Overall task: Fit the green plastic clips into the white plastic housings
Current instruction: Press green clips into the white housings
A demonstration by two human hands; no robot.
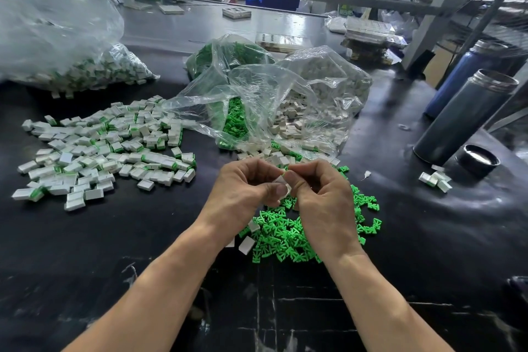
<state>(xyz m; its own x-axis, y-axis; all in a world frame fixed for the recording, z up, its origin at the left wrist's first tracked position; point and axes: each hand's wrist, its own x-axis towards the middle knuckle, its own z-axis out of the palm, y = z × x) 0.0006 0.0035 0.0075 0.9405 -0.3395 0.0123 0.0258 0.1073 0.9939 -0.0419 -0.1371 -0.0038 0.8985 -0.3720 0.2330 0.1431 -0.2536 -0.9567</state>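
Head view. Both hands meet above the green heap at the table's near centre. The left hand (251, 186) pinches a white housing (281, 183) between thumb and curled fingers. The right hand (320, 194) has its fingers curled against the housing's upper edge, where a sliver of pale green (283, 171) shows; this is probably a clip being pressed home, though the fingers hide most of it.

Procedure, as judged: keep the housing steady in the left pinch with its open end toward the right hand. Align the clip squarely with the slot before pushing. Press with the fingertip along the slot axis, not across it, so the thin legs do not bend. Seat it fully before release.

Materials. The loose clips (288, 234) are bright green moulded plastic, small, with forked legs, lying tangled in a heap. Finished units (108, 151) are small white rectangular blocks with a green edge, matte, spread at left. Clear crinkled bags (257, 88) hold more clips and off-white housings. The table (143, 237) is black, glossy and scuffed.
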